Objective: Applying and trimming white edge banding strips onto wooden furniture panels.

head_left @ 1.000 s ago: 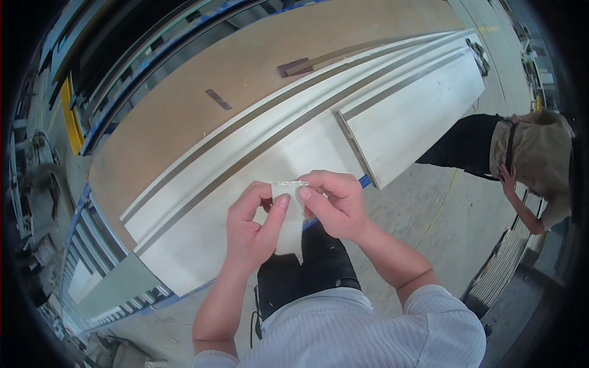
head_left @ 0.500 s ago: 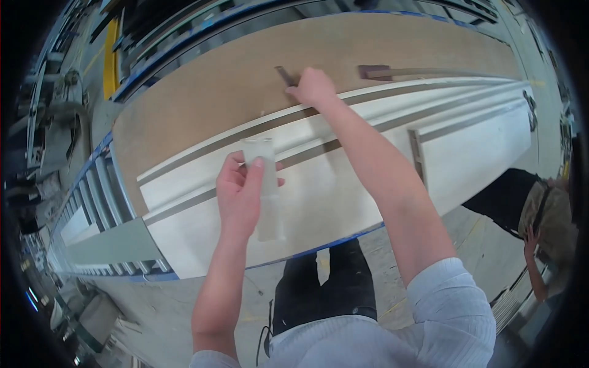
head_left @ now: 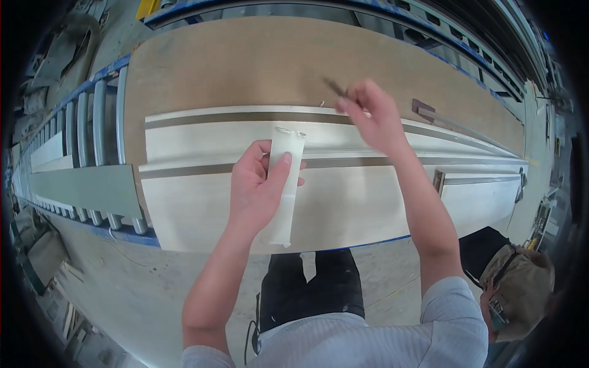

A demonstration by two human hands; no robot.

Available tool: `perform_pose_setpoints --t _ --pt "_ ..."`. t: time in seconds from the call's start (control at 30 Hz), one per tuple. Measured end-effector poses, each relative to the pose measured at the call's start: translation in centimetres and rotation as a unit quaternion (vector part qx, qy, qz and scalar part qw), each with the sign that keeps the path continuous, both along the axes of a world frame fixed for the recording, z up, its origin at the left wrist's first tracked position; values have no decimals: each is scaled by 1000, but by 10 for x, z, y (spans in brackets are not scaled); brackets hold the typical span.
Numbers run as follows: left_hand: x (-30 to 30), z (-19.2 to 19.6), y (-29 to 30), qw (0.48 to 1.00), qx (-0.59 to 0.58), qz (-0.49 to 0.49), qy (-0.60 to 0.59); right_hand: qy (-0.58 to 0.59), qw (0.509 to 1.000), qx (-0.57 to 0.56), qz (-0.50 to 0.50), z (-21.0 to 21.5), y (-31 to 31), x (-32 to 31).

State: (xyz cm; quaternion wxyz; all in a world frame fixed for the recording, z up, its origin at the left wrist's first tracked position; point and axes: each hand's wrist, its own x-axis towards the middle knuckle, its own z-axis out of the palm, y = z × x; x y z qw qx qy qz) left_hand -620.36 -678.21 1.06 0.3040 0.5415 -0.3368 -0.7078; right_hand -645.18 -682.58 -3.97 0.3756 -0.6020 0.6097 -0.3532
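1. We see the left hand (head_left: 256,184) wrapped around a long, flat white packet (head_left: 284,184), thumb pressed on its face and fingers curled behind it, held upright over the near white panel (head_left: 202,208).
2. The packet's top end is crimped, and its lower end hangs past the panel's front edge.
3. The right hand (head_left: 374,116) reaches out over the far side of the workpiece, fingers closed in a pinch on a thin dark stick (head_left: 334,88) that points up and left over the brown board (head_left: 245,67).
4. Two dark grooves (head_left: 202,118) run lengthwise between the white panels, just under both hands.
5. A small dark block (head_left: 423,109) lies on the board to the right of the right hand.
6. Grey rollers (head_left: 98,122) of a conveyor flank the board on the left.
7. Another person in a tan cap (head_left: 521,294) crouches at the lower right, well apart from both hands.
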Motion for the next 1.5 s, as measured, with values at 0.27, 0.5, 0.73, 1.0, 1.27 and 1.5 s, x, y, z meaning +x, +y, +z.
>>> perform_pose_setpoints --t 0.27,0.5,0.73,1.0,1.27,1.5 --pt "-13 15 1 994 24 -82 67 34 949 -254 181 36 47 -4" --pt "-33 13 11 987 28 -135 76 36 948 -269 167 29 74 -23" --pt "-53 17 14 983 50 -164 69 68 942 -303 127 27 91 -40" --pt "-56 20 16 973 47 -219 58 80 942 -310 98 29 105 -47" --pt "-62 21 23 961 73 -264 46 70 952 -295 -33 30 110 -61" --pt "-68 19 19 982 28 -179 51 56 944 -319 63 35 125 -48"
